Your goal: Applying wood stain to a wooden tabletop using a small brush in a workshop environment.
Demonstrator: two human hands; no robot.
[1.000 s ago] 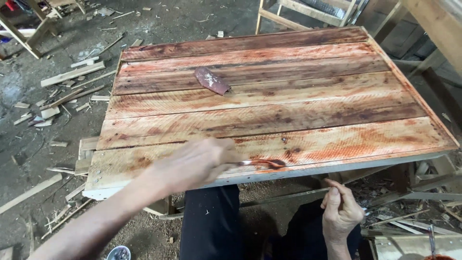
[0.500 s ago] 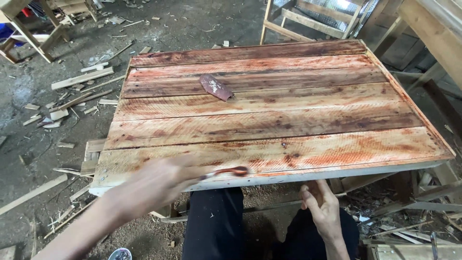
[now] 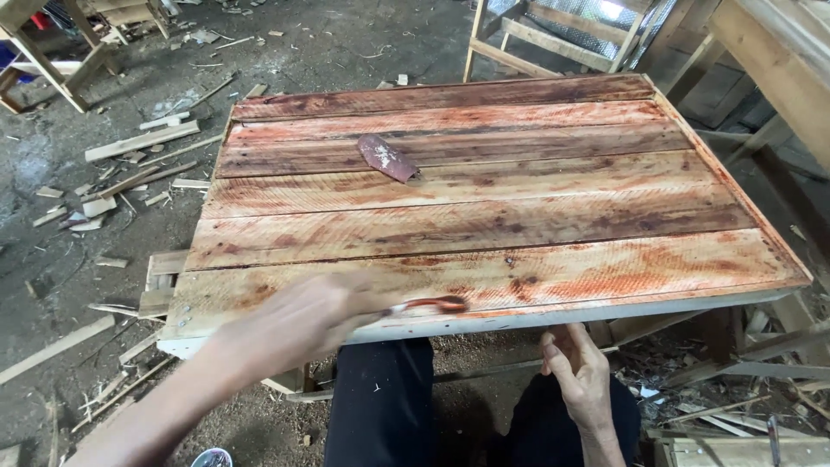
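Brushing red-brown stain along the nearest plank of the wooden panel [image 3: 484,207], the left hand [image 3: 303,324] grips a small brush [image 3: 430,304] at lower centre; strokes look best kept along the grain, covering the pale front edge. Right hand [image 3: 577,372] hangs loosely curled, empty, lower right; a stained rag [image 3: 386,157] lies upper centre.

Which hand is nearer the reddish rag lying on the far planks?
Left. The left hand, gripping a brush at the panel's near edge, sits below and left of the rag. The right hand hangs lower, off the wooden panel, farther away.
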